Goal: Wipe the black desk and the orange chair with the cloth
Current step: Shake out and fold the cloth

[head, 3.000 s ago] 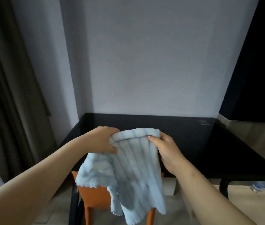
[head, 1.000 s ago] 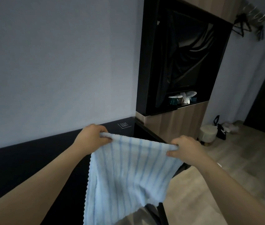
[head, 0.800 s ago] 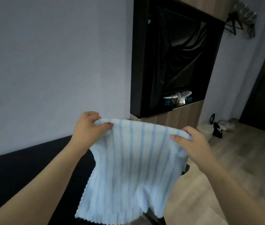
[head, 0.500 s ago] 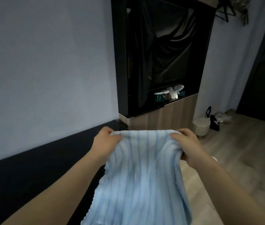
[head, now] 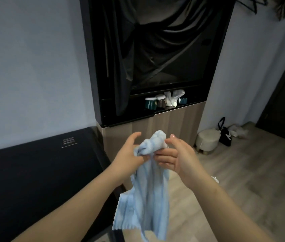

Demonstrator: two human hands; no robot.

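Two hands (head: pixel 129 155) (head: pixel 179 158), one cloth (head: pixel 145 198), one black desk (head: pixel 33 172), one stool (head: pixel 207 139), one bag (head: pixel 225 137)

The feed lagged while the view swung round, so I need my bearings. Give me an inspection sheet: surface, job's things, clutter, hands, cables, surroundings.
Surface: black desk at left, with an inset socket panel; not being wiped.
Job's things: light blue striped cloth held in the air, top bunched, rest hanging; orange chair not in view.
Clutter: lidded jars on the cabinet shelf; white stool and black bag on the floor.
Hands: left hand and right hand both grip the cloth's bunched top.
Cables: nothing seen.
Surroundings: cabinet draped with black fabric; wood floor.
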